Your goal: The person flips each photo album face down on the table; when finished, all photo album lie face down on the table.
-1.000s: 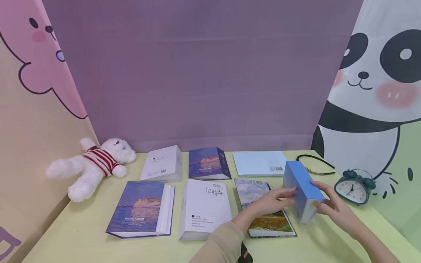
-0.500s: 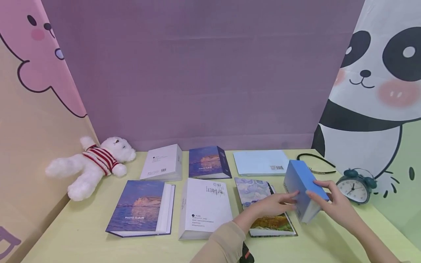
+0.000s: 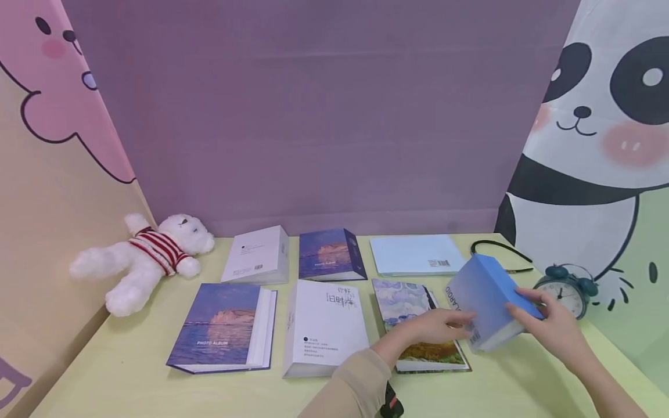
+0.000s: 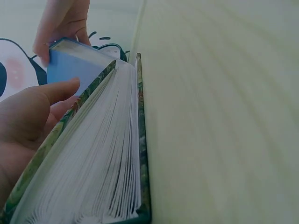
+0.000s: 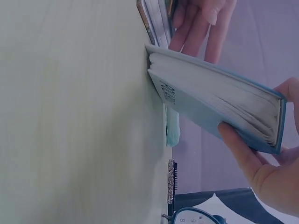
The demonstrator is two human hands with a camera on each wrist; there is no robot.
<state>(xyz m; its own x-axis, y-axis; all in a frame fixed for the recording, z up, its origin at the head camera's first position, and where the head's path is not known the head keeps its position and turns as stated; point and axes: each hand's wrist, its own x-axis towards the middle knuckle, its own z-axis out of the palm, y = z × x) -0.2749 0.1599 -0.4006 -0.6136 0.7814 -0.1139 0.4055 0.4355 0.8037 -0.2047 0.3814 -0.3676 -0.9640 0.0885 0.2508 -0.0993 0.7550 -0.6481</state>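
A blue photo album (image 3: 483,305) with dark lettering is tilted over the right side of the table. My right hand (image 3: 559,328) grips its raised right edge, thumb on one cover and fingers on the other, as the right wrist view shows. The album's lower edge is at the tabletop in that view. My left hand (image 3: 439,326) is at its lower left side, fingers extended against or just beside the cover; contact is hard to tell. Under the left hand lies an album with a landscape-painting cover (image 3: 399,299), its pages (image 4: 107,144) facing the left wrist view.
Several other albums lie in two rows, including a white album (image 3: 326,325), a sunset-cover album (image 3: 219,325) and a pale blue album (image 3: 415,252). At the right are a black headband (image 3: 502,247) and an alarm clock (image 3: 564,293). A white plush bear (image 3: 157,249) lies left.
The blue album has tipped from near upright toward the left, its lettered cover turning up into view. My right hand has moved right with its edge; the left hand has barely moved.
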